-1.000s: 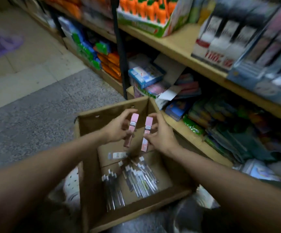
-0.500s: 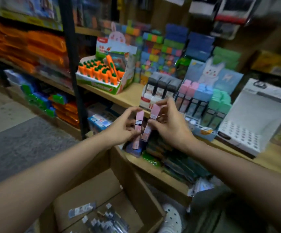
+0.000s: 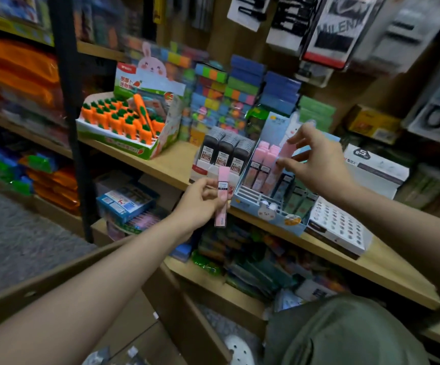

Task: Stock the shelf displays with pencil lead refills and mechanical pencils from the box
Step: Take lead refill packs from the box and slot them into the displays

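Note:
My left hand [image 3: 200, 204] holds a pink lead refill case [image 3: 221, 198] upright in front of the shelf edge. My right hand [image 3: 316, 162] pinches a second pink refill case [image 3: 283, 156] over the blue bunny display tray [image 3: 274, 209], beside the pink cases standing in it. The tray's front rows show bare slots. The cardboard box [image 3: 176, 306] sits low in front of me, with a few packets visible at its bottom.
Black refill cases [image 3: 226, 151] stand left of the blue tray. A white display with holes [image 3: 337, 227] lies to its right. A carrot-pen display [image 3: 129, 125] sits further left on the wooden shelf [image 3: 166, 167]. A black upright post [image 3: 71, 122] divides the shelving. My knee [image 3: 345, 330] is at lower right.
Both hands rose from the box to the shelf. My right hand moved right and up to the blue tray with its case, while my left hand stayed lower holding the other.

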`<state>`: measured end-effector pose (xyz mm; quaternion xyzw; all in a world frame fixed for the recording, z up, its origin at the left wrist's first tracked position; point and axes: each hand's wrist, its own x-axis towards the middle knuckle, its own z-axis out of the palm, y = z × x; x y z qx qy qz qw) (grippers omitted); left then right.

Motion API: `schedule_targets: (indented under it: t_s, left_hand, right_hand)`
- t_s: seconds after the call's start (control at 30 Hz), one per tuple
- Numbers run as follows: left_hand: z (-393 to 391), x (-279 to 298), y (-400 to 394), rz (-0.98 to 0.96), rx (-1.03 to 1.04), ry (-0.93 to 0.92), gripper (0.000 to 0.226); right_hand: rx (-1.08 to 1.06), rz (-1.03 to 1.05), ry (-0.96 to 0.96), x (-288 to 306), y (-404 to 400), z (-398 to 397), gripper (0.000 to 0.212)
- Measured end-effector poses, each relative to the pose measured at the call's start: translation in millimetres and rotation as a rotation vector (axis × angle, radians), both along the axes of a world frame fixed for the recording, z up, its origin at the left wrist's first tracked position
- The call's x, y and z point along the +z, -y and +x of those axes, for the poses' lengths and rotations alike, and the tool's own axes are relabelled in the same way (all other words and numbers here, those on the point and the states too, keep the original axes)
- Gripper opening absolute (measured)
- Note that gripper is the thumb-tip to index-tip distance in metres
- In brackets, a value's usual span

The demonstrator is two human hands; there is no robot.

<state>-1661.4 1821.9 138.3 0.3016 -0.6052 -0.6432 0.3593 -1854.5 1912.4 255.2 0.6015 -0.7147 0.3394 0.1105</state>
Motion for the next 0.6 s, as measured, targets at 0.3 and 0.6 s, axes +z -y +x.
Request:
schedule_targets:
  t_s: [0.3, 0.6]
  left_hand:
    - [-2.1, 6.0, 4.7, -0.115, 0.022, 0.054, 0.018]
    - [-1.1, 4.7, 8.8, -0.105, 0.031, 0.083, 0.022]
  right_hand:
    - [-0.001, 0.013, -0.029, -16.6, 25.4, 9.0, 0.027]
    - [-0.037, 0.035, 0.017, -15.9, 39.3, 13.8, 0.030]
